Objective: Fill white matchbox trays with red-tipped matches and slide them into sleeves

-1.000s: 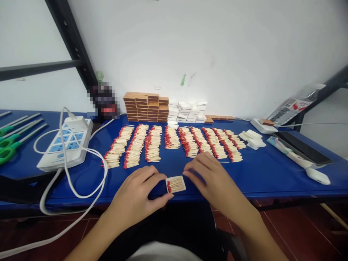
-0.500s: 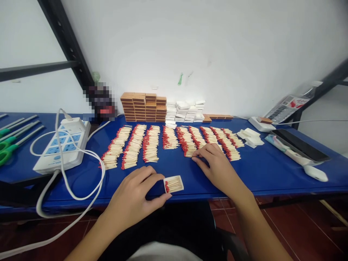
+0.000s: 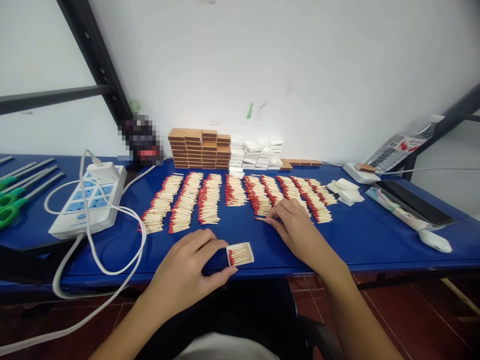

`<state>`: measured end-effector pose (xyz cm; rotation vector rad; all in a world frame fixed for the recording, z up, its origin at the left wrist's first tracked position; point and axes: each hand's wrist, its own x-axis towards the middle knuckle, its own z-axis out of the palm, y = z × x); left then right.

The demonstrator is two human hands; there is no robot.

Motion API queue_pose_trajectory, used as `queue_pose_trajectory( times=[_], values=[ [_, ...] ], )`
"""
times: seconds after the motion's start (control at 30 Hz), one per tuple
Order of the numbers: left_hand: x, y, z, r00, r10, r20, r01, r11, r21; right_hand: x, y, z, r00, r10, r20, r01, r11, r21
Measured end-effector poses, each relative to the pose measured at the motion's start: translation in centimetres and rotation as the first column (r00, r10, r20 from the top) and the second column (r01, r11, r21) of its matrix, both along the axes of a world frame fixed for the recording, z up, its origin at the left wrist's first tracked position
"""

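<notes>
At a blue bench (image 3: pixel 378 245), a person's right hand (image 3: pixel 298 227) pinches a single match (image 3: pixel 260 218) between nearly closed fingers, its red head pointing left and its long axis running almost side to side, just in front of the rows of matches (image 3: pixel 258 196). The left hand (image 3: pixel 195 262) spreads thumb and forefinger around the left end of a white matchbox tray (image 3: pixel 243 246) near the bench's front edge. The tray lies lengthwise left to right, the matches inside heads-left.

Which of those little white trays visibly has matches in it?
The tray by the left hand: red-tipped matches lie in it; none show in any other.
</notes>
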<state>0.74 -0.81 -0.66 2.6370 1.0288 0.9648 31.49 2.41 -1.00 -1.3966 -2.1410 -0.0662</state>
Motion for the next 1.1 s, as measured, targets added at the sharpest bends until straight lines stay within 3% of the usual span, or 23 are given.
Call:
queue_pose_trajectory(
  times=[0.33,0.63,0.83,0.97,1.1],
  values=[
    [0.1,0.0,0.1,1.0,-0.002,0.0,0.002,1.0,-0.023,-3.5,-4.3,2.7,0.992,0.114,0.05,-0.114,0.993,-0.007],
    [0.1,-0.1,0.2,1.0,-0.001,-0.003,0.001,0.999,-0.033,-6.5,-6.0,2.1,0.956,0.145,0.255,-0.144,0.989,-0.023],
    [0.1,0.1,0.1,1.0,0.001,-0.006,-0.001,1.0,-0.026,-3.7,-4.1,2.4,0.99,0.102,0.098,-0.104,0.994,0.017],
    [0.1,0.1,0.0,1.0,0.002,0.002,-0.002,1.0,-0.004,-0.7,-1.5,1.0,0.994,-0.066,0.088,0.057,0.993,0.108],
    [0.0,0.0,0.0,1.0,-0.002,0.007,0.002,1.0,0.0,0.3,-0.5,0.0,0.996,-0.065,0.065,0.06,0.995,0.079]
  ],
)
